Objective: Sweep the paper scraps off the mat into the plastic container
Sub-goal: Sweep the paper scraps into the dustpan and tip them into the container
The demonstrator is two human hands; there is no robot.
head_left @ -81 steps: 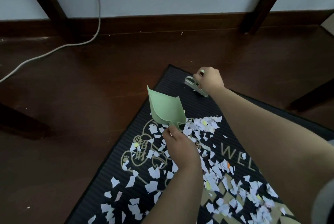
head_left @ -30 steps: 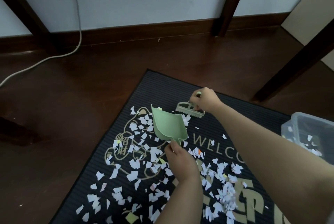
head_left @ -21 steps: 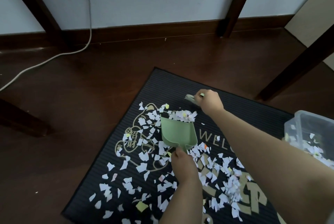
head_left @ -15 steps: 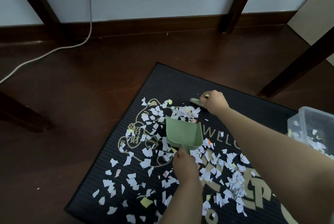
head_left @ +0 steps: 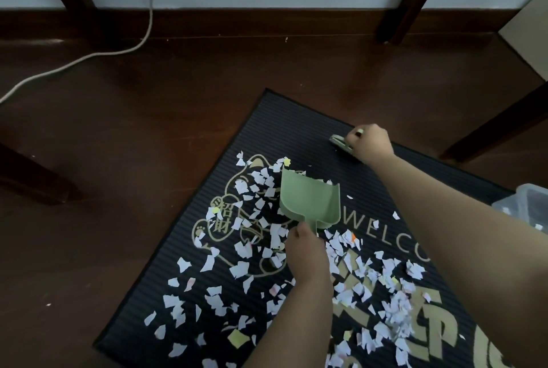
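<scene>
Over the mat (head_left: 281,118), left hand (head_left: 307,255) grips dustpan (head_left: 310,201); right hand (head_left: 370,145), brush (head_left: 339,142).

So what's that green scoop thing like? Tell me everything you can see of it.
It is a pale green plastic dustpan: a flat tray with low side walls and a short handle at the near end. The left hand grips that handle. Its wide mouth points away, its lip seems down on the black mat, with paper scraps around the lip.
</scene>
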